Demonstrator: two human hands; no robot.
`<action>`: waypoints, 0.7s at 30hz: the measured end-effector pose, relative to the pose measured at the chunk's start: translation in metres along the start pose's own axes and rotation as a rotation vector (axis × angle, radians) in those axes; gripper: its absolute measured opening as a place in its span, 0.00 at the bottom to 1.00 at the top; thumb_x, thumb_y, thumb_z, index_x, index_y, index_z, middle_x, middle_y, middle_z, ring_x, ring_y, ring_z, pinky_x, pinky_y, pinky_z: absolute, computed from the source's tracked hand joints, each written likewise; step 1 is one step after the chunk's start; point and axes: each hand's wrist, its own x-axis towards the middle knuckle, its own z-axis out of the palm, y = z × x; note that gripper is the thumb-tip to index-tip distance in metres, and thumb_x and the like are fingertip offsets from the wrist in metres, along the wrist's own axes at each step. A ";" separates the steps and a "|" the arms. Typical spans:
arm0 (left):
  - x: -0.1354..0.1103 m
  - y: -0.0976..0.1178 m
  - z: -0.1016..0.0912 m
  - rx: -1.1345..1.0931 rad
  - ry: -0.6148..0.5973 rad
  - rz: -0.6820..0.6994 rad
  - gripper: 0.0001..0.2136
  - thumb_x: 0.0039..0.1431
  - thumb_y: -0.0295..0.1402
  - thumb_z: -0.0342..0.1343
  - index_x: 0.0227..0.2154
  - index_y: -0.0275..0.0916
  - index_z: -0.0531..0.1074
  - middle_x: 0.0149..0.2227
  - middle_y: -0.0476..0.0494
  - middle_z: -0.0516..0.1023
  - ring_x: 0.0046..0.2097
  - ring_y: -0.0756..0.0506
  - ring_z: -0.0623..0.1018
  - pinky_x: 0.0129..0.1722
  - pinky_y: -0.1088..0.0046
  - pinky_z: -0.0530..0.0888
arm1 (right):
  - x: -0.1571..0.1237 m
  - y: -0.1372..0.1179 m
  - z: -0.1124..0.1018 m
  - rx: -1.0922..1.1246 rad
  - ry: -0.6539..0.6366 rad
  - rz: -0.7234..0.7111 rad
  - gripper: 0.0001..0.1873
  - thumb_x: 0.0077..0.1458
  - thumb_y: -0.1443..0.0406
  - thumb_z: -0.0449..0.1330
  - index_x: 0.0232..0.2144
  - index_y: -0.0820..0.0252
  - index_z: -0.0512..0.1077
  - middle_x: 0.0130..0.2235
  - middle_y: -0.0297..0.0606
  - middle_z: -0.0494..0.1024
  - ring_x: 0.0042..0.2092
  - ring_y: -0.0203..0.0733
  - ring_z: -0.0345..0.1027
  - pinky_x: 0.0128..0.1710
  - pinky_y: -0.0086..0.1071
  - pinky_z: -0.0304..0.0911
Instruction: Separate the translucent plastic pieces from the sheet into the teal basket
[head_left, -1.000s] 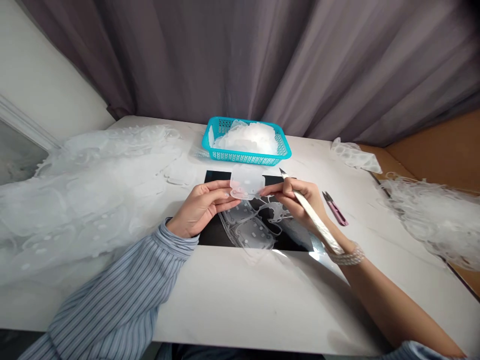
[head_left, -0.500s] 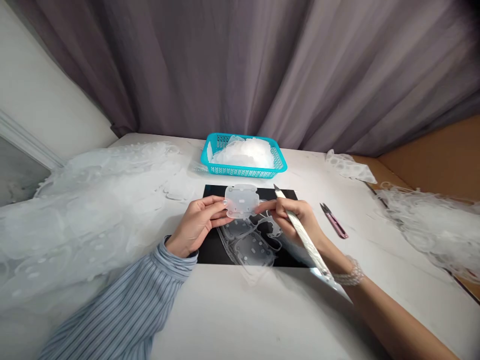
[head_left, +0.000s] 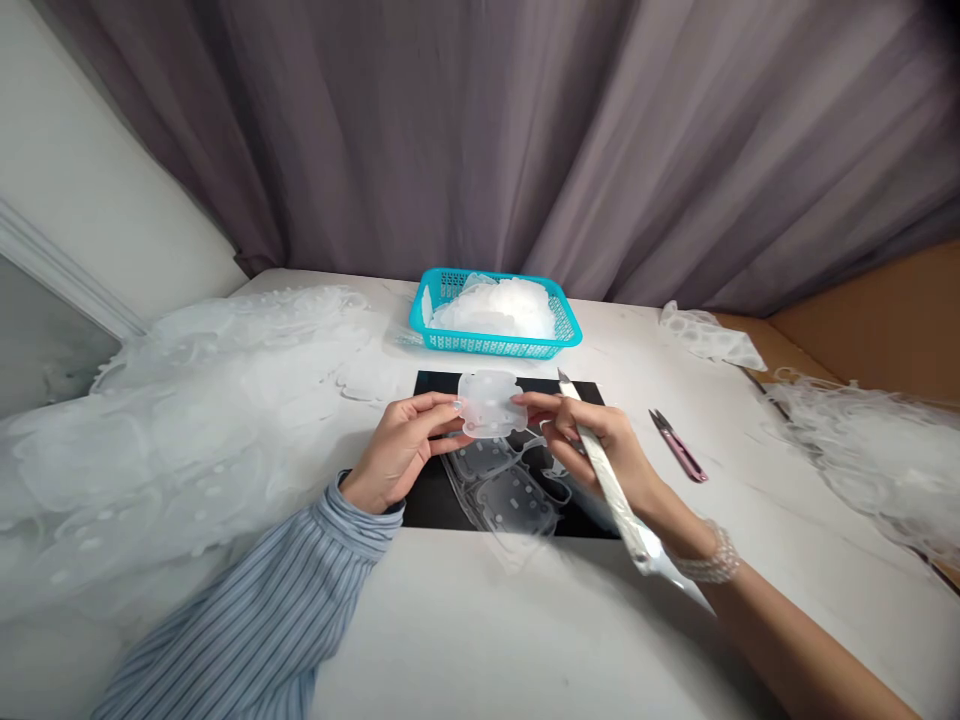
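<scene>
A small translucent silicone pad (head_left: 491, 403) with rounded corners is held up above a black mat (head_left: 439, 490). My left hand (head_left: 401, 450) pinches its left edge. My right hand (head_left: 600, 440) pinches its right edge and also grips a white craft knife (head_left: 611, 480), blade tip pointing away from me. Under the pad, a translucent sheet with more pads and trimmed outlines (head_left: 510, 485) lies on the mat.
A turquoise basket (head_left: 427, 318) full of translucent pieces stands behind the mat. Pink thread snips (head_left: 679, 445) lie to the right. A large heap of translucent sheets (head_left: 165, 420) covers the table's left, and scrap piles (head_left: 870, 450) lie at the right by a brown board.
Both hands stay pinched on the pad; it has turned slightly between them. The view has shifted a little, and the knife handle now slants lower toward me.
</scene>
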 end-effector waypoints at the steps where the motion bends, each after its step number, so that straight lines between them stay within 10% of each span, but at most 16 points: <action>1: 0.000 0.000 0.000 -0.003 -0.006 -0.011 0.06 0.52 0.32 0.65 0.33 0.35 0.78 0.35 0.42 0.83 0.39 0.45 0.82 0.43 0.69 0.78 | 0.001 0.002 0.001 -0.052 -0.016 -0.041 0.14 0.52 0.70 0.60 0.22 0.55 0.58 0.50 0.43 0.80 0.42 0.48 0.75 0.40 0.43 0.69; 6: -0.001 -0.002 0.000 0.039 -0.051 -0.109 0.06 0.55 0.32 0.62 0.28 0.34 0.76 0.29 0.42 0.81 0.31 0.48 0.81 0.34 0.74 0.78 | 0.003 0.011 0.011 -0.243 0.090 -0.121 0.19 0.57 0.66 0.61 0.21 0.55 0.55 0.38 0.41 0.82 0.34 0.42 0.70 0.33 0.38 0.64; 13: -0.006 -0.005 0.007 0.147 -0.036 -0.092 0.10 0.55 0.38 0.63 0.30 0.39 0.70 0.28 0.50 0.72 0.26 0.53 0.72 0.17 0.82 0.63 | 0.009 0.012 0.010 0.367 0.170 0.273 0.27 0.52 0.59 0.68 0.20 0.56 0.51 0.23 0.29 0.69 0.28 0.35 0.66 0.30 0.31 0.65; 21: -0.008 -0.005 0.010 0.205 -0.163 -0.166 0.11 0.56 0.40 0.62 0.30 0.37 0.73 0.26 0.50 0.67 0.26 0.53 0.67 0.15 0.82 0.53 | 0.013 0.024 0.008 0.556 0.169 0.325 0.25 0.50 0.63 0.69 0.20 0.56 0.54 0.22 0.26 0.66 0.26 0.32 0.64 0.29 0.28 0.66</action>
